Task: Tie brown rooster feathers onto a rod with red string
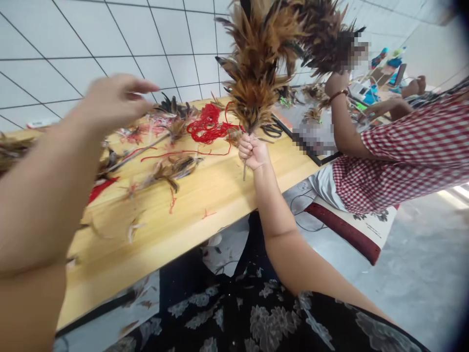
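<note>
My right hand [252,151] is closed round the thin stem of a feather duster [256,83], just below its brown and black feathers. The duster stands up from the fist, its top cut off by the frame edge. A short end of the stem pokes out beneath my fingers. My left hand [117,100] is raised over the left of the table, slightly blurred, fingers partly stretched and apart, with nothing visible in them. Red string [208,124] lies in a tangled heap beside the duster, and a strand runs towards the stem.
Loose feathers [172,168] and thread scraps litter the wooden table [220,195]. Black scissors [273,129] lie right of the duster. A co-worker in a checked shirt [414,142] sits at right, one hand raised by dark feathers [322,39]. A tiled wall [110,39] stands behind.
</note>
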`<state>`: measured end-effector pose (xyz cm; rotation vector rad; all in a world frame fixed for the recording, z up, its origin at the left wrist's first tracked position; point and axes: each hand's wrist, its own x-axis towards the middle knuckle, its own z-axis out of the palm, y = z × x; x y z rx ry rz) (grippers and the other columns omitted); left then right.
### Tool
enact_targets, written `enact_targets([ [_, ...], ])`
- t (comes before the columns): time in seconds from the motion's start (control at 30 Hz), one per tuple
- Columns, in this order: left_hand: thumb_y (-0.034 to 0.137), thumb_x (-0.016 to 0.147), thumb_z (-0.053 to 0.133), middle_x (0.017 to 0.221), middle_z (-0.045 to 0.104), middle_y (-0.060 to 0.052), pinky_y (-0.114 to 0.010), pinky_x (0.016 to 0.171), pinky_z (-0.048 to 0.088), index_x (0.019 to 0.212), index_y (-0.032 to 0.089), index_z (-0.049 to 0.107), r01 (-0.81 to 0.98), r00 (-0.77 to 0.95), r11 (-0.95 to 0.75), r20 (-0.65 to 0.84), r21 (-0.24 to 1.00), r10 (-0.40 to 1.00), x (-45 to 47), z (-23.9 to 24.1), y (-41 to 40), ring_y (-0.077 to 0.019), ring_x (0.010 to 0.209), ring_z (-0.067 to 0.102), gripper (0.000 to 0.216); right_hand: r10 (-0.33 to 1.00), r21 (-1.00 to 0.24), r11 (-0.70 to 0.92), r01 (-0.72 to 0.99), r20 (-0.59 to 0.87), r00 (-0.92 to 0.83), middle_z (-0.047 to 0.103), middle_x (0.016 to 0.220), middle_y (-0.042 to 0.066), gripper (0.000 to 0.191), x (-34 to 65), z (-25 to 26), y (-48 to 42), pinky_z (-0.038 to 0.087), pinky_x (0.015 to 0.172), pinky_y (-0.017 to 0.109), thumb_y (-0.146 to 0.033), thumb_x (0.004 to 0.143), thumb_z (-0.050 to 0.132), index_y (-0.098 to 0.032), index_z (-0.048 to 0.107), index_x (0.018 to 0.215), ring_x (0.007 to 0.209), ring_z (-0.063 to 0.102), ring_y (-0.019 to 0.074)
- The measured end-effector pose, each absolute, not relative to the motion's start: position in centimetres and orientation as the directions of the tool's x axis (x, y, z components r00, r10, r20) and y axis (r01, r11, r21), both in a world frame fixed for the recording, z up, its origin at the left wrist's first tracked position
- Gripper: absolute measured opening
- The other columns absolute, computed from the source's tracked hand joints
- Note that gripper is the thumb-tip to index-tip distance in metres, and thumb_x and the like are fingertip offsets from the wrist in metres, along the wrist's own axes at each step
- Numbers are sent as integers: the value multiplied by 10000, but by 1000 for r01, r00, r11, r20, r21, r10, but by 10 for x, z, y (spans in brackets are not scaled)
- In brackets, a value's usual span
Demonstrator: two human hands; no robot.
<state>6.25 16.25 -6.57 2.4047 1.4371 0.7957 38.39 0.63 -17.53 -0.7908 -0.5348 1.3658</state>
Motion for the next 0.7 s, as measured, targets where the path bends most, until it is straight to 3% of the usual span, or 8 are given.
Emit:
enact_targets([
  [0.07, 123, 910, 755, 1334, 714, -23, -508, 1186, 481, 1436, 177, 671, 635, 436, -491, 248, 596, 865, 117, -75, 140, -282, 1316, 656, 536, 987, -759, -25, -651, -124, 106, 121, 608, -88, 365, 382, -174, 4, 85, 446, 187, -70, 1027, 242, -224, 287, 699, 540, -19, 106],
  [0.17, 78, 895, 787, 1631, 500, -154, -417, 1274, 403, 1569, 106, 452, 296, 606, -452, 200, 842, 770, 186, -101, 124, -254, 1515, 491, 754, 990, -754, -66, -654, -134, 54, 131, 595, -91, 382, 380, -171, 1, 82, 445, 180, -87, 1043, 223, -224, 278, 690, 527, -14, 95],
  [0.23, 100, 870, 811, 1449, 636, -153, -369, 1141, 519, 1483, 126, 489, 123, 614, -308, 172, 943, 770, 217, -121, 122, -218, 1340, 629, 693, 991, -743, -81, -665, -132, 28, 136, 582, -95, 391, 379, -171, 0, 83, 438, 172, -108, 1058, 202, -224, 279, 693, 512, -9, 88],
  [0.3, 212, 868, 827, 1029, 723, -73, -318, 882, 580, 1225, 147, 604, -3, 664, -183, 139, 983, 735, 234, -139, 123, -170, 932, 707, 426, 992, -721, -93, -687, -127, -1, 139, 570, -99, 384, 380, -172, 0, 89, 423, 162, -114, 1063, 191, -226, 269, 703, 491, 0, 83],
  [0.4, 446, 860, 816, 621, 452, 51, -251, 565, 367, 917, 174, 601, -72, 708, -56, 90, 996, 701, 239, -159, 126, -86, 545, 415, 351, 996, -656, -78, -751, -89, -25, 146, 556, -101, 372, 383, -176, 4, 100, 395, 155, -120, 1067, 175, -231, 242, 718, 459, 16, 80],
  [0.5, 684, 698, 843, 563, 255, 87, -272, 528, 150, 865, 196, 592, -62, 647, 15, 28, 998, 762, 225, -176, 131, -68, 522, 203, 574, 999, -547, -11, -837, -32, 7, 169, 552, -99, 365, 387, -179, 6, 119, 373, 159, -151, 1083, 180, -234, 247, 734, 431, 42, 79],
  [0.6, 799, 466, 868, 539, 215, 91, -293, 544, 114, 824, 216, 586, 0, 560, 48, -40, 999, 828, 202, -191, 140, -62, 532, 160, 741, 997, -446, 40, -894, -40, 64, 206, 549, -96, 349, 390, -178, 6, 141, 364, 160, -118, 1073, 220, -234, 268, 747, 409, 77, 80],
  [0.7, 791, 443, 867, 519, 240, 78, -299, 550, 113, 780, 233, 582, 58, 469, -3, -25, 998, 883, 177, -198, 146, -67, 533, 149, 712, 993, -409, 35, -912, -93, 79, 236, 543, -101, 355, 389, -175, 5, 155, 361, 160, -96, 1072, 232, -233, 277, 748, 389, 101, 72],
])
